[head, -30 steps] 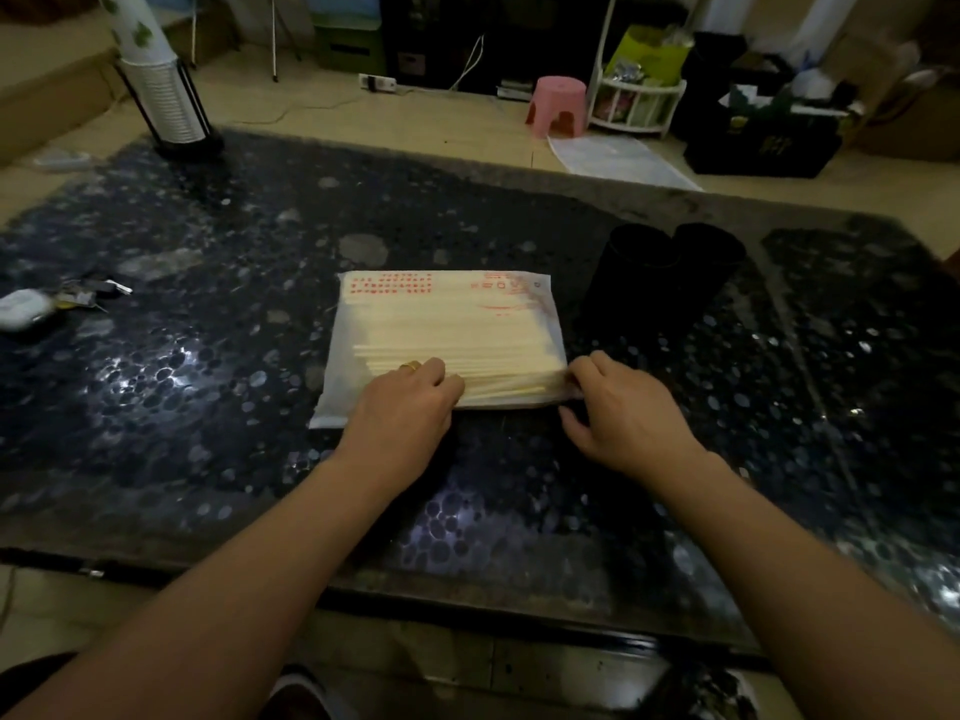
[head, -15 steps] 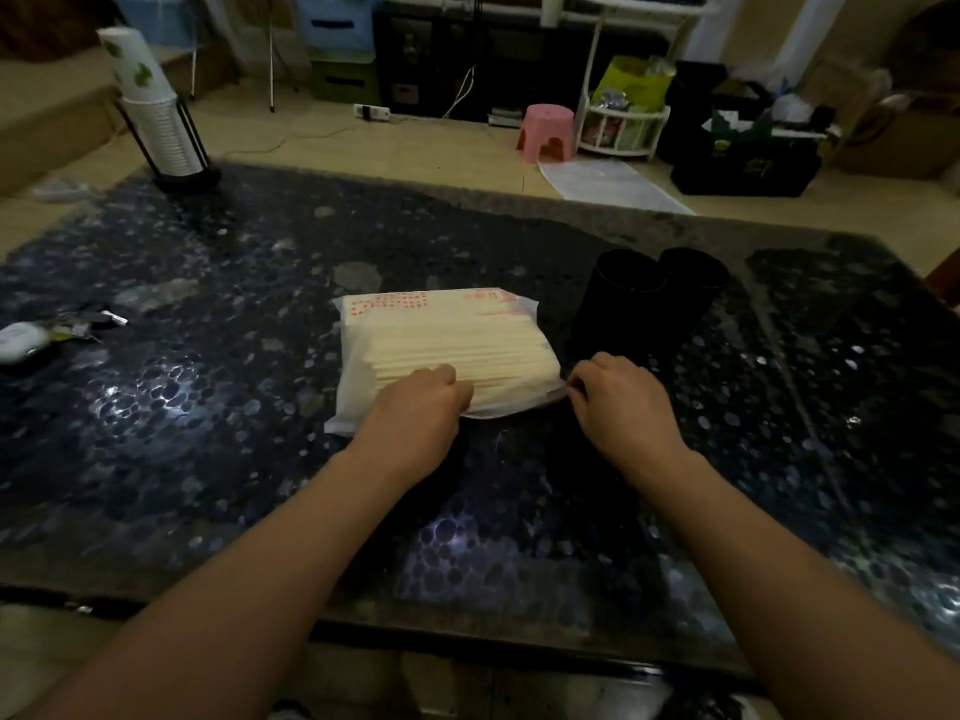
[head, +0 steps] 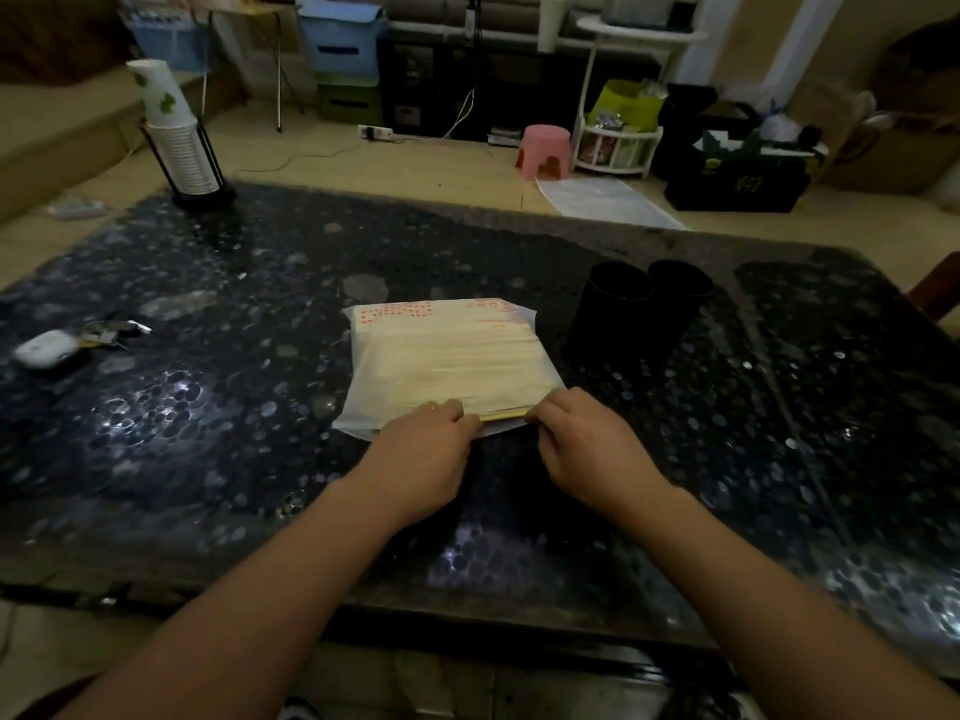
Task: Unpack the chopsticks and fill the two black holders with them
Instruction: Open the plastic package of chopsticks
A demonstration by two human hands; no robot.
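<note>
hands: left (head: 421, 459) pinches chopstick pack (head: 447, 361) edge | right (head: 587, 449) likewise

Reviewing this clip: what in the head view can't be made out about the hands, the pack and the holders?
- Left hand and right hand: fingertips curl under at the chopstick pack edge; exact grip hidden.
- Pack: torn open or sealed, unclear behind the hands.
- Red print on the pack: too small to read.
- Two black holders: insides too dark to see contents.
</note>
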